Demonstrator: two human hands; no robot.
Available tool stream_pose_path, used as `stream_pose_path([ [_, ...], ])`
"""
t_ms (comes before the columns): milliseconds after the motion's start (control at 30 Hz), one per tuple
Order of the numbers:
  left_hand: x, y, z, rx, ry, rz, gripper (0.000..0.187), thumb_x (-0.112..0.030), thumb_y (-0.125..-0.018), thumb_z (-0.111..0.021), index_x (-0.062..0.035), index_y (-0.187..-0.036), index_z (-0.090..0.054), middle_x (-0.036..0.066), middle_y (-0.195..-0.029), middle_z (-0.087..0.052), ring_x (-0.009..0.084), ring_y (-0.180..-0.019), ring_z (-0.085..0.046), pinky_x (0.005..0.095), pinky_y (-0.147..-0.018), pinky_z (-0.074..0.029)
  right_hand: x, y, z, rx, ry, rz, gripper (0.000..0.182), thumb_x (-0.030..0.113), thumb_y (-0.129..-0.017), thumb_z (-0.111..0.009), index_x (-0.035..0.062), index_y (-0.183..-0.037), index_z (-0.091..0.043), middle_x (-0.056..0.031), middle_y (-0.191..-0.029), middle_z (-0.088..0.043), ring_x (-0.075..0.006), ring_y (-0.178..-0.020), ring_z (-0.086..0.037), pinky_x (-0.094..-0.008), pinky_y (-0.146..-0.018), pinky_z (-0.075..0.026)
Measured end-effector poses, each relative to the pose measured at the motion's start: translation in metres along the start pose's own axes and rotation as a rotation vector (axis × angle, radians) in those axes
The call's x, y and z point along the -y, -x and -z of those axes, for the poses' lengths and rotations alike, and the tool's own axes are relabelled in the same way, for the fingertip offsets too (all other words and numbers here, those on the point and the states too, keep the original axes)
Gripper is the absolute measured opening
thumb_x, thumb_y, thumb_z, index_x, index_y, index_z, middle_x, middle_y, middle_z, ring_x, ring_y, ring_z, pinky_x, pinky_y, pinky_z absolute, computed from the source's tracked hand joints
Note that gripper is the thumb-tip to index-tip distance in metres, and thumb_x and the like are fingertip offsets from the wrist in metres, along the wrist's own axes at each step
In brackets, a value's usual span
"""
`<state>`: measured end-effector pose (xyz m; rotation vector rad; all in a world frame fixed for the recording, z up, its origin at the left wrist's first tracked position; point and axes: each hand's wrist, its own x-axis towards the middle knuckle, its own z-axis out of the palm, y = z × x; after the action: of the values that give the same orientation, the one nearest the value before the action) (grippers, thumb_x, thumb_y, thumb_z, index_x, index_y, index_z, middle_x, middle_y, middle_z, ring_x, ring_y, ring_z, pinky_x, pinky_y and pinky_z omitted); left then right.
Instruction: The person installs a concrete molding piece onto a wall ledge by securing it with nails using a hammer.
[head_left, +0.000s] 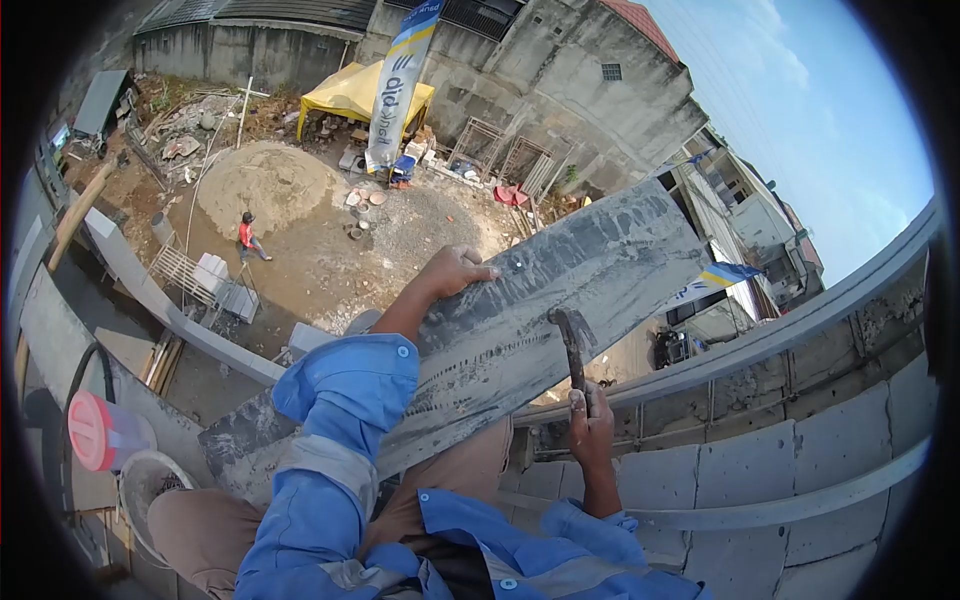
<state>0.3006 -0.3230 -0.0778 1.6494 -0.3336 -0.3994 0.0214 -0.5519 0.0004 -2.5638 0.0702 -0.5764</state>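
A long grey board (480,370), smeared with mortar, lies diagonally in front of me, above my legs. My left hand (450,273) rests at its upper edge, with the fingers bent over that edge near a small nail-like spot (519,265). Below the board's right part, my right hand (591,420) is wrapped round the handle of a hammer (572,340). The hammer's head is over the board's surface. Whether my left fingers pinch anything small cannot be made out.
A pink-lidded container (90,430) and a bucket (135,500) stand at the lower left. A block wall (750,470) and a curved metal rail (760,515) are at the right. Far below are a sand pile (265,190), a yellow tent (350,92) and a walking person (247,236).
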Motion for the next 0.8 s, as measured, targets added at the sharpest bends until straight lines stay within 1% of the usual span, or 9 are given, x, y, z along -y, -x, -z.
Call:
stream_pose_path([
  [100,0.000,0.044,0.002,-0.237,-0.270,0.088,0.064,-0.058,-0.076,-0.075,-0.0046,-0.111,-0.066,0.016,-0.108,-0.071,0.0276,-0.102,-0.068,0.0376,-0.088,-0.051,-0.009,0.010,-0.010,0.051,-0.086,-0.128,0.028,0.027,-0.099,-0.054,0.0006,-0.105,-0.061,-0.0190,-0.077,-0.061,-0.0348,-0.069,-0.061,-0.0423,-0.066,-0.047],
  [167,0.007,0.074,0.006,-0.312,-0.404,0.105,0.067,-0.064,-0.079,-0.069,-0.0069,-0.114,-0.065,0.017,-0.110,-0.070,0.0310,-0.104,-0.067,0.0406,-0.090,-0.051,-0.012,0.013,-0.014,0.068,-0.105,-0.185,0.029,0.028,-0.099,-0.053,0.0003,-0.103,-0.060,-0.0197,-0.079,-0.061,-0.0356,-0.072,-0.061,-0.0425,-0.068,-0.047],
  [300,0.023,0.123,0.019,-0.415,-0.547,0.181,0.067,-0.066,-0.082,-0.064,-0.0075,-0.114,-0.065,0.018,-0.109,-0.070,0.0337,-0.104,-0.066,0.0435,-0.090,-0.050,-0.026,0.019,-0.027,0.100,-0.175,-0.167,0.030,0.028,-0.099,-0.053,0.0002,-0.106,-0.060,-0.0214,-0.086,-0.062,-0.0363,-0.079,-0.061,-0.0422,-0.075,-0.047],
  [400,0.028,0.152,0.032,-0.443,-0.657,0.295,0.071,-0.071,-0.088,-0.048,-0.0057,-0.109,-0.068,0.021,-0.105,-0.070,0.0373,-0.102,-0.066,0.0469,-0.089,-0.050,-0.031,0.017,-0.048,0.126,-0.218,-0.175,0.032,0.030,-0.097,-0.058,-0.0007,-0.105,-0.060,-0.0182,-0.085,-0.063,-0.0316,-0.079,-0.061,-0.0415,-0.074,-0.047],
  [467,0.046,0.161,0.029,-0.475,-0.678,0.345,0.077,-0.073,-0.091,-0.038,-0.0045,-0.107,-0.070,0.025,-0.102,-0.069,0.0408,-0.103,-0.065,0.0488,-0.089,-0.050,-0.038,0.022,-0.068,0.058,-0.267,-0.241,0.034,0.030,-0.096,-0.062,-0.0021,-0.104,-0.059,-0.0113,-0.081,-0.061,-0.0222,-0.075,-0.059,-0.0380,-0.071,-0.047],
  [500,0.053,0.165,0.025,-0.487,-0.681,0.281,0.078,-0.074,-0.090,-0.039,-0.0055,-0.112,-0.070,0.025,-0.103,-0.069,0.0403,-0.103,-0.065,0.0492,-0.090,-0.050,-0.041,0.019,-0.074,0.053,-0.291,-0.238,0.034,0.030,-0.096,-0.063,-0.0033,-0.103,-0.059,-0.0083,-0.078,-0.059,-0.0190,-0.072,-0.056,-0.0359,-0.067,-0.046],
  [567,0.048,0.173,0.025,-0.521,-0.648,0.271,0.079,-0.077,-0.087,-0.042,-0.0070,-0.110,-0.071,0.023,-0.103,-0.070,0.0388,-0.103,-0.066,0.0492,-0.089,-0.050,-0.049,0.013,-0.081,0.089,-0.352,-0.306,0.034,0.029,-0.095,-0.064,-0.0048,-0.102,-0.058,-0.0040,-0.073,-0.056,-0.0143,-0.065,-0.051,-0.0322,-0.059,-0.042],
  [667,0.040,0.178,0.032,-0.556,-0.571,0.331,0.087,-0.083,-0.074,-0.053,-0.0037,-0.105,-0.072,0.022,-0.106,-0.069,0.0376,-0.106,-0.064,0.0474,-0.094,-0.046,-0.047,0.006,-0.096,0.068,-0.581,-0.393,0.035,0.029,-0.094,-0.067,-0.0041,-0.101,-0.059,-0.0002,-0.066,-0.051,-0.0095,-0.056,-0.044,-0.0290,-0.048,-0.033],
  [800,0.043,0.183,0.036,-0.642,-0.544,0.260,0.087,-0.084,-0.072,-0.054,-0.0046,-0.103,-0.073,0.021,-0.105,-0.069,0.0363,-0.106,-0.065,0.0458,-0.093,-0.047,-0.038,0.003,-0.103,0.060,-0.601,-0.410,0.039,0.032,-0.093,-0.069,-0.0041,-0.104,-0.058,0.0028,-0.064,-0.046,-0.0061,-0.052,-0.040,-0.0258,-0.044,-0.029],
])
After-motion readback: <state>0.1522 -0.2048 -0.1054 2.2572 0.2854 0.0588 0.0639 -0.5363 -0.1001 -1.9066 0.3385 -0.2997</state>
